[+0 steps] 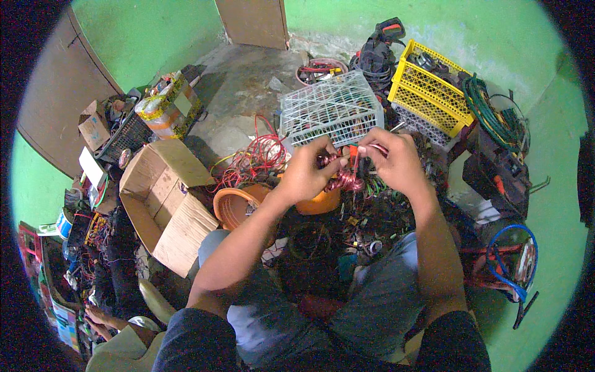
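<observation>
Above my lap, my left hand (312, 172) is closed on a coil of shiny copper-coloured wire (347, 181), thumb pressed against the bundle. My right hand (398, 162), also closed, pinches a reddish strand of wire (377, 149) between thumb and fingertips; whether the strand joins the coil I cannot tell. A small orange piece (354, 150) shows between the two hands, its kind unclear. Just below the coil stands an orange tub (320, 204), partly hidden by my left forearm. To its left a terracotta-coloured pot (230, 209) lies tilted, its mouth facing me.
An open cardboard box (186, 232) stands left of my knees, with tangled red wires (260, 155) beyond the pot. Ahead are a pale plastic crate (331, 115) and a yellow crate (427, 87) of parts. Another person's hand (99, 317) shows at lower left.
</observation>
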A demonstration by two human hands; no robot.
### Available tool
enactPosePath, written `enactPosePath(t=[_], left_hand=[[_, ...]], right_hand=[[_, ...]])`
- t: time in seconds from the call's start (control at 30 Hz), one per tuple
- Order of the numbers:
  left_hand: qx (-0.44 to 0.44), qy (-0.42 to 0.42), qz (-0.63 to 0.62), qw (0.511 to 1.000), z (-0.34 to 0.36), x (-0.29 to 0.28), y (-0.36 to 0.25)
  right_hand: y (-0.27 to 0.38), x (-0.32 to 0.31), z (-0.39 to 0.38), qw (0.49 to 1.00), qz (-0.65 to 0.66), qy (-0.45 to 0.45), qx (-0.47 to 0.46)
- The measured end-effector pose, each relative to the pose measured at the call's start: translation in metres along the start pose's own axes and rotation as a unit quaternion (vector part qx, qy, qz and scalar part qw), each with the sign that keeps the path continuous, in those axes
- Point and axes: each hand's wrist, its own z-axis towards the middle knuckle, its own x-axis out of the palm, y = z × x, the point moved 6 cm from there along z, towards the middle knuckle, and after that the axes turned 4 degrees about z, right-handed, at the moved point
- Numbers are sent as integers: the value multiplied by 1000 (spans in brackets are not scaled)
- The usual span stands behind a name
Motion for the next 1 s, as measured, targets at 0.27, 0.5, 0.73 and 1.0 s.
enactPosePath(t=[0.27,0.5,0.73,1.0], left_hand=[[-270,-49,-426,862,-6,-8,25],[-333,-150,-544,755,-16,-5,61],[-329,-240,-375,833,-15,-26,68],[-121,-313,-8,942,-4,-44,56]], right_hand=[[-26,33,2,999,18,15,42],[1,72,0,997,-28,76,-2],[9,74,-3,993,-52,98,-48],[17,62,-7,987,-92,120,-60]])
